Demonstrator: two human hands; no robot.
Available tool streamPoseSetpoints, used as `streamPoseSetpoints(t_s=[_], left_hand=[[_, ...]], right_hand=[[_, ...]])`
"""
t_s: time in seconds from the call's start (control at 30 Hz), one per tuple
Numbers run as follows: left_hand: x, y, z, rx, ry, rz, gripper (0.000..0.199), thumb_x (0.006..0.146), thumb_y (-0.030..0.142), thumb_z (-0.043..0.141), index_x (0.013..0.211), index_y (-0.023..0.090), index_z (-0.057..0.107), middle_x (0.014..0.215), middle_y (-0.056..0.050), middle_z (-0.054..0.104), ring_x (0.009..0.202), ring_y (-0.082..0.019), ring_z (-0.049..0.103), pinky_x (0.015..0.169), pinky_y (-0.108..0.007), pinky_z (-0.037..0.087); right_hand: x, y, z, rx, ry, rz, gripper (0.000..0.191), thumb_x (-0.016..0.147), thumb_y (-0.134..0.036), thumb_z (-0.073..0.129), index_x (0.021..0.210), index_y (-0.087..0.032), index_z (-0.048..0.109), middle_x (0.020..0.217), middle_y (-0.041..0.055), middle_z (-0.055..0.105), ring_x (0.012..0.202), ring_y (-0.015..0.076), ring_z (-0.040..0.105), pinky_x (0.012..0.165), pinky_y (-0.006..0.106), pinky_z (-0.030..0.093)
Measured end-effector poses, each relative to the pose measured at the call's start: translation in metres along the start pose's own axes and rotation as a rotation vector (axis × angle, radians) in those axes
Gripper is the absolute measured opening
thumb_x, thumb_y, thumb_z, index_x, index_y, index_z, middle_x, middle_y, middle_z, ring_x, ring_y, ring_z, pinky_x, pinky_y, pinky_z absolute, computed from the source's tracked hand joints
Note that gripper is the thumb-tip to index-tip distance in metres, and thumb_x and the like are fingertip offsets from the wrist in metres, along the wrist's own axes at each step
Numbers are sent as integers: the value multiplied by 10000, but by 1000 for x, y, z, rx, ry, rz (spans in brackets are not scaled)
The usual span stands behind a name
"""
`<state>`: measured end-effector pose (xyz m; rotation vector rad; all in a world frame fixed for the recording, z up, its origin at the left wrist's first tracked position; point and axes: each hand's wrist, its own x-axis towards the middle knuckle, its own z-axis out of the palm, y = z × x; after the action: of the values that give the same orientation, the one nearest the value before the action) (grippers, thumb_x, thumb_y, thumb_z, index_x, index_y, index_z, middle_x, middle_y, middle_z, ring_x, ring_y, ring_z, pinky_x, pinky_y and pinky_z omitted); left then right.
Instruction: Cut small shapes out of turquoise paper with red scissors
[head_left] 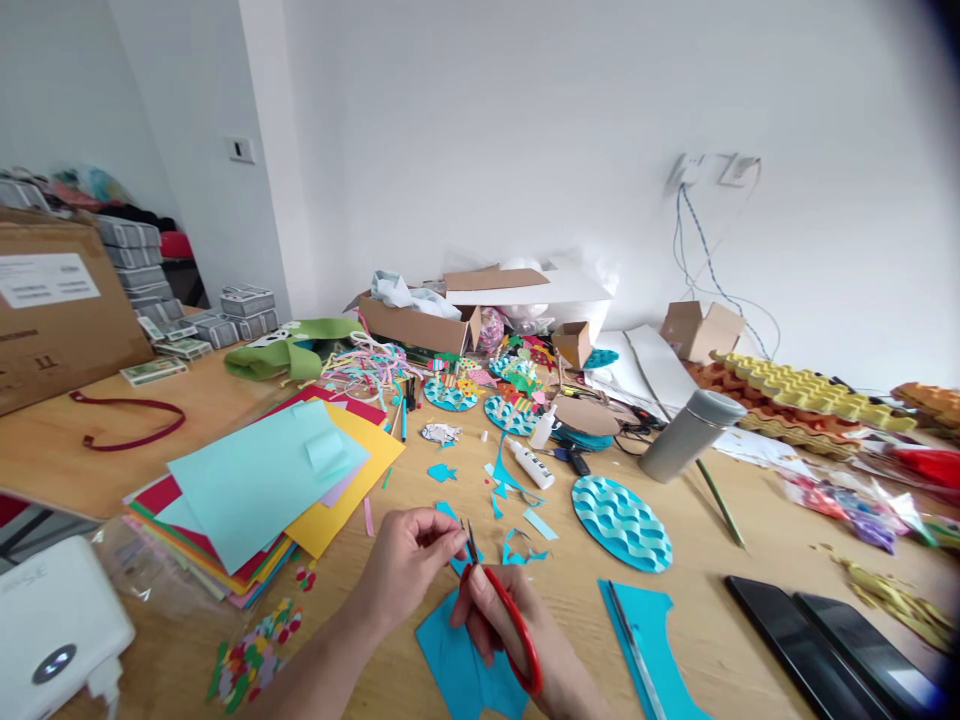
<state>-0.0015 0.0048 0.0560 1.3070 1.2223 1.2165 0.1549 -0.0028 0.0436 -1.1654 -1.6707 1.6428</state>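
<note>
Right hand (517, 625) around scissors (495, 590), midtable.

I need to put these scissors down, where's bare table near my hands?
Bare wood lies between the wavy blue disc and the dark tablets, and left around the red cord. Crowded: scraps ahead of your left hand, and the far paper crafts.

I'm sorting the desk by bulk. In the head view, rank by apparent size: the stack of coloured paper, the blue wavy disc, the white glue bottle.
1. stack of coloured paper, clearly largest.
2. blue wavy disc.
3. white glue bottle, smallest, though it lies farther from the camera.
</note>
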Motion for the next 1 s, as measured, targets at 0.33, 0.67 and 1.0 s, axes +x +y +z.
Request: streamPoseSetpoints(t_s=[0.33, 0.67, 1.0], left_hand=[[-2, 0, 3, 45, 8, 61, 282, 808, 352, 553, 603, 164, 597, 597, -24, 624, 601, -153, 583, 604, -233, 448], [-3, -8, 8, 46, 35, 104, 288, 845, 360, 507, 623, 178, 524, 586, 5, 531, 586, -135, 518, 570, -219, 403], [-4, -14, 13, -57, 45, 69, 326, 872, 420, 474, 648, 184, 484, 574, 29, 451, 560, -117, 430, 544, -215, 365]], right_hand=[[0, 5, 1, -7, 6, 16, 690, 747, -811, 403, 650, -157, 599, 415, -26, 419, 388, 91, 337, 428, 236, 225], [1, 1, 2, -2, 14, 27, 688, 737, -814, 416, 632, -160, 602, 397, -30, 430, 369, 85, 320, 413, 235, 215], [1, 1, 4, 4, 12, 2, 696, 756, -795, 422, 620, -138, 605, 393, -38, 409, 375, 74, 317, 416, 229, 194]])
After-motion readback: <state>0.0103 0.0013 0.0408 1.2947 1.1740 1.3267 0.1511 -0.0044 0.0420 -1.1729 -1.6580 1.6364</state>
